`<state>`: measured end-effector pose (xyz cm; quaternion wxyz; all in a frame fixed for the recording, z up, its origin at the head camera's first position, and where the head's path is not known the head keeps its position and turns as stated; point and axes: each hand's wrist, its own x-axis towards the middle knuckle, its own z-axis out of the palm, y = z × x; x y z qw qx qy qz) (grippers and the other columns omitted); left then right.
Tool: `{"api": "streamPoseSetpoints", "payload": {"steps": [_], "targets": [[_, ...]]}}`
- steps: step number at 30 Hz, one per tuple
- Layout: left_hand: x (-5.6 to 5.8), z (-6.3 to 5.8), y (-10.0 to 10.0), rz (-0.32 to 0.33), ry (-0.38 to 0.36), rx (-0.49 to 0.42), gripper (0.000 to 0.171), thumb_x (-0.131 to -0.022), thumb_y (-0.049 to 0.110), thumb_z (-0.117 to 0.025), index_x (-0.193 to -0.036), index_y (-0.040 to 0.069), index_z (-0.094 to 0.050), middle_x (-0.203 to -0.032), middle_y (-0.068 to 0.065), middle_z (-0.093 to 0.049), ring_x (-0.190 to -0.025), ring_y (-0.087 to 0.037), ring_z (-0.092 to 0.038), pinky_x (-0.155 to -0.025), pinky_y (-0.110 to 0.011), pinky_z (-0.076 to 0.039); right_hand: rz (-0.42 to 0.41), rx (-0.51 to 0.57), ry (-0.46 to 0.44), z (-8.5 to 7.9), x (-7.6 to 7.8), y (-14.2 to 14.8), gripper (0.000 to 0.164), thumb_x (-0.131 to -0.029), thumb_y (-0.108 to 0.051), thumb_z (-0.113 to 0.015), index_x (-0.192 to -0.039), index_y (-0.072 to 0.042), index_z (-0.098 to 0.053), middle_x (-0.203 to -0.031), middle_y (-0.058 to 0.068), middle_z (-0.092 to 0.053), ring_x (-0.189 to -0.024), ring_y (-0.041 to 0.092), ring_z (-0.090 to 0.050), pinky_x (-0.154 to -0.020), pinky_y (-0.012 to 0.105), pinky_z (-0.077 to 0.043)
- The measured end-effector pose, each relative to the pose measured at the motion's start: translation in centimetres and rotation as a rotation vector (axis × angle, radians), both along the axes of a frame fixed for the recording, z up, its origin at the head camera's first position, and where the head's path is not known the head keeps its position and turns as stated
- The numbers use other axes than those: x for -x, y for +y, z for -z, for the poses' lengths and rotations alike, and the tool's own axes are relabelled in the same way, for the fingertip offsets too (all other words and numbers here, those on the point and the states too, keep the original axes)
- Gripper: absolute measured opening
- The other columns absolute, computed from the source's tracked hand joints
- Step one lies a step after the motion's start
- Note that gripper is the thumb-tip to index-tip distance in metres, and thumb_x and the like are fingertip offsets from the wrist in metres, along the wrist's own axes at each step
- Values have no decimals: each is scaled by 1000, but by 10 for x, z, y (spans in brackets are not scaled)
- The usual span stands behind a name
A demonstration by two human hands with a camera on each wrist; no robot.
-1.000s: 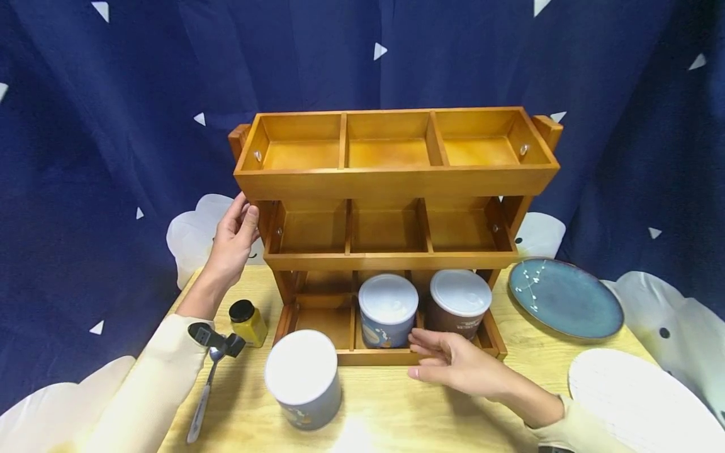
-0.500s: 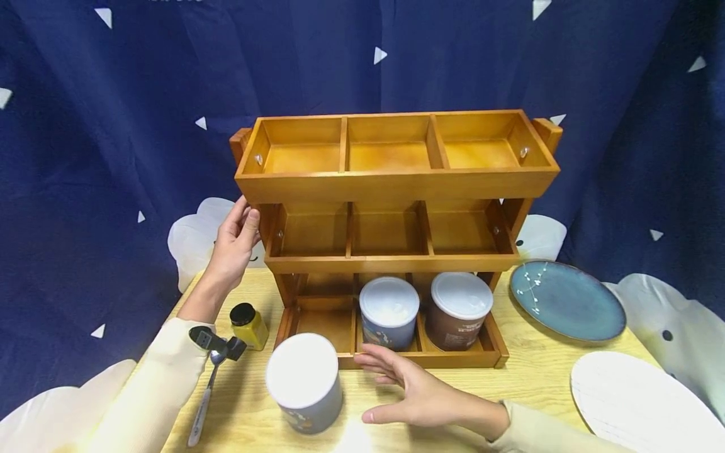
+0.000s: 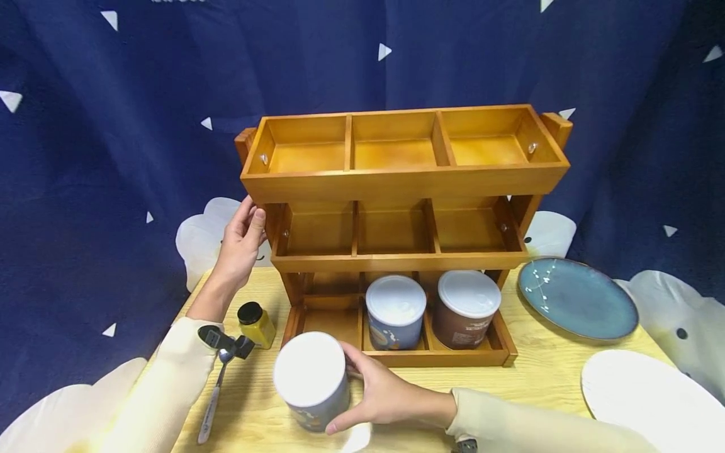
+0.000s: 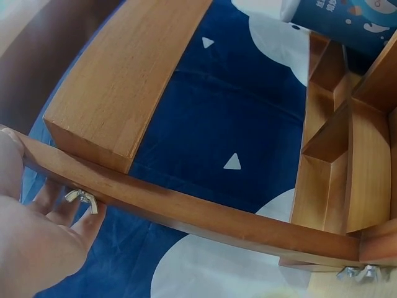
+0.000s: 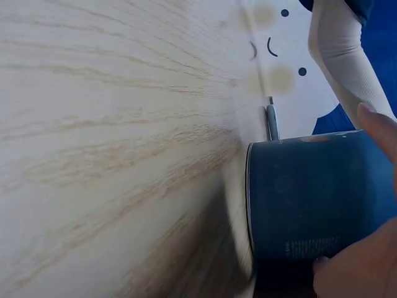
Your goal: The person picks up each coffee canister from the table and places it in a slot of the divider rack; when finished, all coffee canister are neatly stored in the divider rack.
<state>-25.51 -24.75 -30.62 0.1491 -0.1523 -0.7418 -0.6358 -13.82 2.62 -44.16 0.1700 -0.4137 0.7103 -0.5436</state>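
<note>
My left hand (image 3: 239, 242) grips the left side post of the wooden three-tier rack (image 3: 396, 184); in the left wrist view its fingers (image 4: 62, 214) wrap the post beside a wing nut (image 4: 82, 198). On the table before the rack stands a blue canister (image 3: 318, 412) with a white lid. My right hand (image 3: 379, 390) is around its right side, thumb in front and fingers behind. In the right wrist view the same canister (image 5: 310, 198) sits between thumb and fingers. Another blue canister (image 3: 395, 314) and a brown canister (image 3: 467, 318) occupy the middle and right bottom compartments.
Left of the rack are a yellow jar (image 3: 257, 326) with a black lid and a spoon (image 3: 212, 402) lying lengthwise. A blue plate (image 3: 578, 299) and a white plate (image 3: 646, 396) lie at the right. A dark blue curtain (image 3: 141, 126) hangs behind.
My right hand has moved left from the rack's bottom tier to the front blue canister and closed around its side. The left hand stays on the rack's post.
</note>
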Motion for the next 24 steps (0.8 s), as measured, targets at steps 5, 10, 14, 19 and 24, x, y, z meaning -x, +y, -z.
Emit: {"api": "streamPoseSetpoints", "payload": {"steps": [5, 10, 14, 19, 24], "targets": [[-1, 2, -2, -8, 13, -5, 48, -101, 37, -39, -147, 38, -28, -144, -8, -40, -140, -26, -35, -113, -59, -25, 57, -5, 22, 0, 2, -11, 111, -62, -31, -90, -148, -28, -20, -144, -9, -43, -131, 11, -45, -111, 34, -37], [2, 2, 0, 30, 22, -25, 49, -100, 37, -39, -148, 37, -27, -146, -8, -39, -139, -26, -37, -113, -57, -26, 147, -40, 36, 0, 8, -22, 117, -52, -31, -95, -146, -33, -24, -140, -11, -46, -126, 11, -50, -109, 36, -38], [1, 4, 1, 24, 13, -23, 49, -101, 36, -39, -148, 38, -28, -147, -6, -39, -140, -25, -35, -113, -57, -26, 167, -46, 25, 5, 11, -29, 118, -46, -30, -97, -142, -35, -29, -136, -10, -50, -122, 10, -53, -105, 35, -43], [1, 6, -1, -2, 12, -4, 49, -101, 36, -40, -148, 38, -29, -149, -6, -39, -138, -23, -38, -111, -57, -29, 129, 7, 17, 11, 13, -32, 110, -50, -26, -96, -140, -32, -33, -135, -9, -52, -120, 9, -55, -102, 33, -45], [4, 1, -2, -1, 43, 26, 49, -101, 33, -41, -148, 36, -29, -151, -7, -38, -138, -25, -38, -109, -59, -31, 109, 81, 32, 13, 13, -34, 106, -52, -23, -95, -139, -30, -35, -134, -7, -52, -119, 11, -56, -101, 32, -46]]}}
